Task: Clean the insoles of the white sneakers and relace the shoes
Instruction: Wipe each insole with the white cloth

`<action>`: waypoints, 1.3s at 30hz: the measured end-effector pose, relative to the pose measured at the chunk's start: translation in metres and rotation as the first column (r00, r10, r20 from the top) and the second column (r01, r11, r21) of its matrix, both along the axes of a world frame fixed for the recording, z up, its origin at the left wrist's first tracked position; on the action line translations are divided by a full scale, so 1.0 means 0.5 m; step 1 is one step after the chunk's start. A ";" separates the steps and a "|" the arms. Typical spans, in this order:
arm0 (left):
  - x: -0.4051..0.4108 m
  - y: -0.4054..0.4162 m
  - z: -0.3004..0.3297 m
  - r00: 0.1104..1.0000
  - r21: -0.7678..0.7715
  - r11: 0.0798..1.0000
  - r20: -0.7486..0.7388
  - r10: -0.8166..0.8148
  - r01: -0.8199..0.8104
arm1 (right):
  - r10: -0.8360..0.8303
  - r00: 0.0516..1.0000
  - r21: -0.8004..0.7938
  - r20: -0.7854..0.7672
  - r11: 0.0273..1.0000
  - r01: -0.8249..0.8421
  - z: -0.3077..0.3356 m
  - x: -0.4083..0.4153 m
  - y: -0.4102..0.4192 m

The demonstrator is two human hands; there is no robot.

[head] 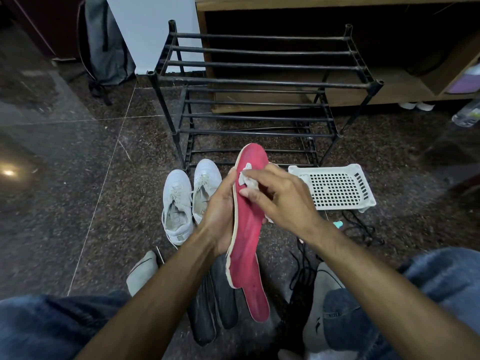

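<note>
- Head view: the left hand [220,203] grips a red insole [248,229] along its edge, holding it up over the floor [78,178] between the person's knees. The right hand [278,201] has its fingers [253,196] curled on a crumpled white wipe [248,178], pressing it against the insole near the toe end.
- The insole is thin and held only at mid-length, so a hard press from the wipe would likely bend it or twist it out of the left hand's hold. Its heel end hangs unsupported.
- A second red insole [259,305] seems to lie behind and below the first. Whether the left hand holds it too cannot be told; if only loosely trapped, it could slip to the floor.
- The white sneakers [189,201] stand side by side on the floor just beyond the left hand, with laces that look slack. A dropped insole would pick up fresh dirt from the floor.
- A white perforated basket [335,188] sits on the floor to the right, with black cords or laces [363,229] trailing near it. These could snag a hand reaching that way.
- A black shoe rack [259,81] stands behind the sneakers. Dark shoes [215,302] and grey shoes [324,307] lie under the hands, crowding the spot where things would be set down.
</note>
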State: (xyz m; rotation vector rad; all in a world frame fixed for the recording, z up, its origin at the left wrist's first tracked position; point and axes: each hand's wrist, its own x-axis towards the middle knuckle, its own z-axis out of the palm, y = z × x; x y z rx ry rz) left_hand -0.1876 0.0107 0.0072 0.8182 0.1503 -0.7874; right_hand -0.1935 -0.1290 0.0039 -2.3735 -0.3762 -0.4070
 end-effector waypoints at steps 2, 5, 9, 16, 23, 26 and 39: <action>-0.008 -0.004 -0.006 0.999 0.052 0.998 0.032 -0.024 0.022 | -0.045 0.999 -0.001 0.028 0.999 0.045 -0.004 -0.003 0.006; -0.019 -0.007 -0.021 0.993 0.160 0.984 0.073 -0.088 0.075 | -0.151 0.984 -0.023 0.099 0.988 0.154 0.007 0.009 -0.008; -0.033 -0.015 -0.023 0.982 0.243 0.961 0.101 -0.161 0.133 | -0.347 0.932 0.055 0.106 0.938 0.343 0.022 0.044 -0.062; -0.017 -0.003 -0.009 0.996 0.001 0.998 -0.058 -0.062 0.063 | 0.081 0.996 0.041 -0.034 0.996 -0.079 -0.006 -0.017 0.012; -0.021 -0.005 -0.028 0.995 0.146 0.985 0.041 -0.094 0.088 | -0.299 0.954 0.059 0.024 0.953 0.297 0.007 0.021 -0.029; -0.018 -0.002 -0.021 0.996 0.050 0.995 -0.015 -0.085 0.086 | -0.028 0.997 0.173 -0.079 0.984 0.041 -0.001 -0.014 0.006; -0.018 -0.002 -0.018 0.994 0.067 0.992 -0.032 -0.105 0.107 | 0.054 0.989 0.178 -0.140 0.984 -0.028 0.010 -0.012 -0.001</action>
